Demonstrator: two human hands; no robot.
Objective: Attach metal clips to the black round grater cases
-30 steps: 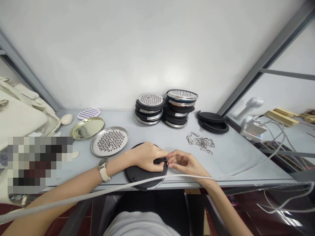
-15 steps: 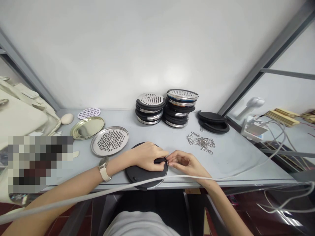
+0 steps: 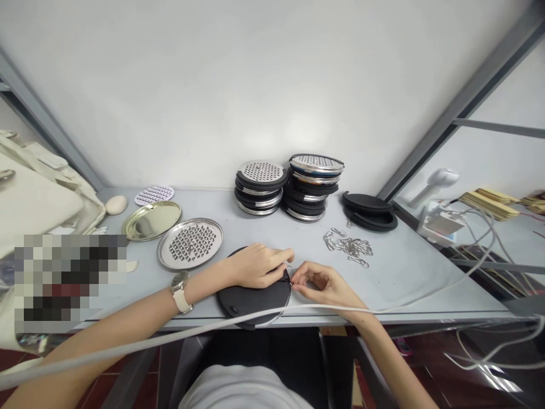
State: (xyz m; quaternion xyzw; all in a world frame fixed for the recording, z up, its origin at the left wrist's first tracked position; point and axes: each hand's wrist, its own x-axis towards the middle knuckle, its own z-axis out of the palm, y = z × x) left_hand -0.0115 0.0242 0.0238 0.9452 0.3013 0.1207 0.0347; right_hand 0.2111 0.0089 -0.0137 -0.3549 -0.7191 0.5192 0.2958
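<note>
Black round holder [image 3: 258, 301] at near edge of counter [image 3: 404, 272], lying flat, its front rim slightly overhanging. Thin silver edge shows along its lower right.

Left hand [image 3: 259, 266]: palm down over the holder's upper part, fingers loosely bent, fingertips by the right rim. Cannot tell whether it grips anything or only steadies. Wristwatch [image 3: 180, 281] with pale strap on that wrist.

Right hand [image 3: 317, 282]: thumb and forefinger pinched together on a small wire clip [image 3: 290, 269] at the holder's right rim; remaining fingers curled. Clip's exact engagement too small to read.

Right of the hands: loose heap of metal clips [image 3: 351, 246]; behind it, two black covers [image 3: 368, 214], one leaning on the other.

Rear of counter: two adjacent stacks of round graters, left stack [image 3: 261, 187] lower, right stack [image 3: 313, 190] taller; each topped by a perforated metal disc.

Left of the holder: metal grater plate [image 3: 191, 244], then gold-toned round tray [image 3: 152, 221], then lilac perforated disc [image 3: 154, 195]. White cable [image 3: 204, 323] crosses the foreground.
</note>
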